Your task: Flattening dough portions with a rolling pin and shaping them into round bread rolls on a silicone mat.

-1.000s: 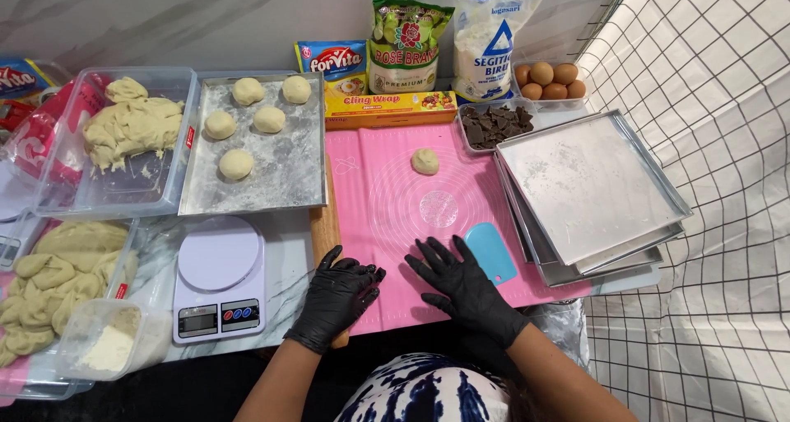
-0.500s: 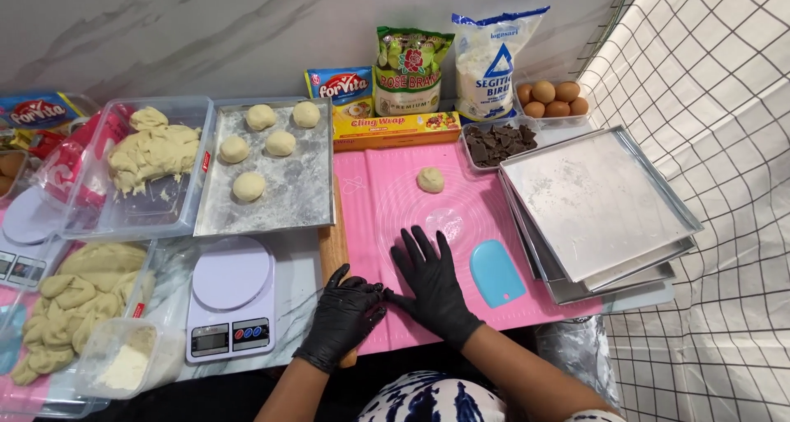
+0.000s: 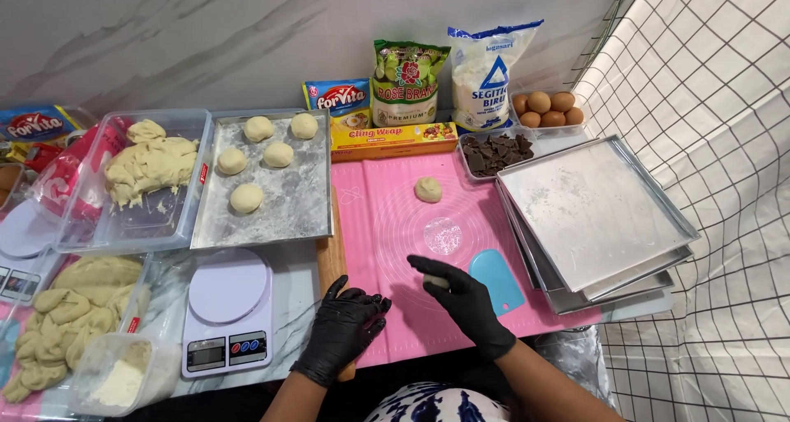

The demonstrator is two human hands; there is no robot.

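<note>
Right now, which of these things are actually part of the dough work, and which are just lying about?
In use:
- right hand on a small dough piece
- left hand
- pink mat
- dough ball
- blue scraper

Lying about:
- eggs
- kitchen scale
- stacked empty trays

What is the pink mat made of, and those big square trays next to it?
The pink mat looks like silicone or soft plastic: matte, lying flat, with faint printed circles. The square trays look like bare metal, probably aluminium: dull silver-grey with a soft sheen and thin raised rims. The black gloves on the right hand look like thin, stretchy rubber.
</note>
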